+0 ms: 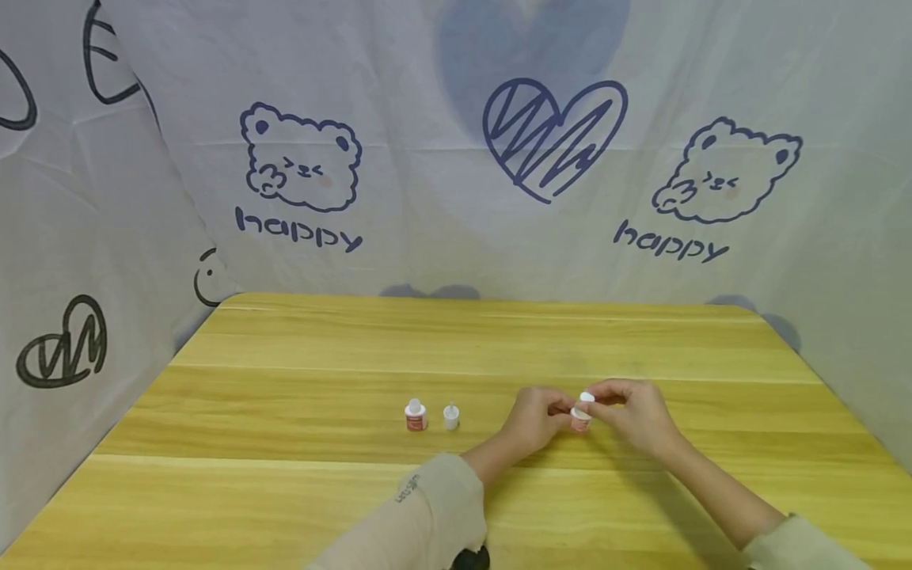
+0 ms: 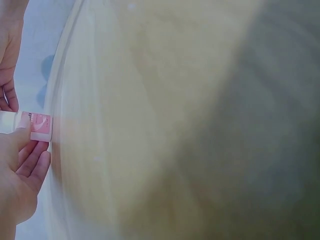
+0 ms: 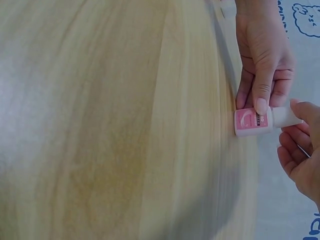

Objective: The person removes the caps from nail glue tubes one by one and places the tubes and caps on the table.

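Observation:
A small bottle with a pink label (image 1: 580,424) stands on the table's right half. My left hand (image 1: 533,418) grips its body, with the thumb flat over the label in the right wrist view. At the top, my right hand (image 1: 636,413) pinches the white cap (image 3: 286,117) between thumb and fingers. The cap is in line with the bottle's neck; the fingers partly hide the joint, so I cannot tell how tightly it sits. Left of my hands stands a second small bottle (image 1: 416,416) with a red label and a pale, translucent top. Beside it is a white cap-like piece (image 1: 451,416) with a thin tip pointing up.
The wooden table (image 1: 299,412) has light yellow grain and a rounded far edge. Behind it hangs a pale cloth (image 1: 420,174) with drawn bears, hearts and lettering. More cloth hangs along the left side. Shadows of my arms fall on the tabletop.

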Demonstrator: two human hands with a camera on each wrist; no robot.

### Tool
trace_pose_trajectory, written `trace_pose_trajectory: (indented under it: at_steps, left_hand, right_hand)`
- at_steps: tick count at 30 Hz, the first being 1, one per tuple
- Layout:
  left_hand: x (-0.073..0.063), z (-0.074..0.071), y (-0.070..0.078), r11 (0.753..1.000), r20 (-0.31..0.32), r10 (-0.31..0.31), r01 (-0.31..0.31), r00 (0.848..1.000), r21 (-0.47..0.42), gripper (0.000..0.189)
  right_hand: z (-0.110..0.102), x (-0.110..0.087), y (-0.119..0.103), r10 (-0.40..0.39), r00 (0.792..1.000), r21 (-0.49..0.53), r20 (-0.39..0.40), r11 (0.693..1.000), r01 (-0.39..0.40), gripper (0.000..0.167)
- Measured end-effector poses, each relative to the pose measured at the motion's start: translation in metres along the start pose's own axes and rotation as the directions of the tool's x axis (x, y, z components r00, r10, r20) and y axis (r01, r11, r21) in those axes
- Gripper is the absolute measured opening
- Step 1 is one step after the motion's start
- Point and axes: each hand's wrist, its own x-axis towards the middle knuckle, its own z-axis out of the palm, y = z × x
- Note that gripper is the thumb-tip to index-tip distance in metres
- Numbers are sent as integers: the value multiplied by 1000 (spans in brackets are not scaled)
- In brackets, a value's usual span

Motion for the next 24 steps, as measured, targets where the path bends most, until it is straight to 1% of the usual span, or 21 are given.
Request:
trace_pose_trajectory:
  at_steps: [5,8,11,16,20,24]
  left_hand:
    - [0,-1,2,1000,-4,-17,17,1000,-6,15]
    - [0,-2,2,1000,-5,-8,8,1000,-11,14]
    - [0,-1,1,1000,-13,-2,2,1000,-9,15]
    - [1,0,-1,1000,-21,-12,12,1000,-28,15]
    - [1,1,-2,999,-19,-17,16,1000,-43,16]
    - [1,1,-2,998,-18,-33,32,999,-56,17]
  right_hand:
    - [-3,1,-2,-42,999,3,23,999,42,11]
    - [-4,1,-2,-60,997,18,52,998,59,14]
    - [-5,2,0,-64,995,24,78,998,62,15]
    - [-6,4,0,-79,991,37,108,996,76,16]
    - [-7,6,-3,-90,990,45,106,995,86,19]
    - [-7,8,-7,-98,992,-10,84,995,100,21]
